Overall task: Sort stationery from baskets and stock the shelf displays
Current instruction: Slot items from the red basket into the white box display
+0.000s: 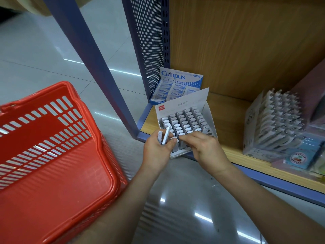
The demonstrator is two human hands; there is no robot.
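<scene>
The basket (pixel 52 155) stands left of the left hand (pixel 156 148). On the shelf (pixel 228 120), the box (pixel 182 103) lies just beyond both hands. Pens (pixel 166 134) are gripped in the left hand. Whether the right hand (pixel 205 147), laid over the front row, grips anything cannot be told. Pens are best slotted upright, singly.

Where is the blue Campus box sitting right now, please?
Head view: the Campus box sits back left on the shelf, beside the perforated side panel, just behind the white pen display box.

Head-worn camera looks steeply down, close over the shelf (pixel 228 124), right side seemingly blurred.
</scene>
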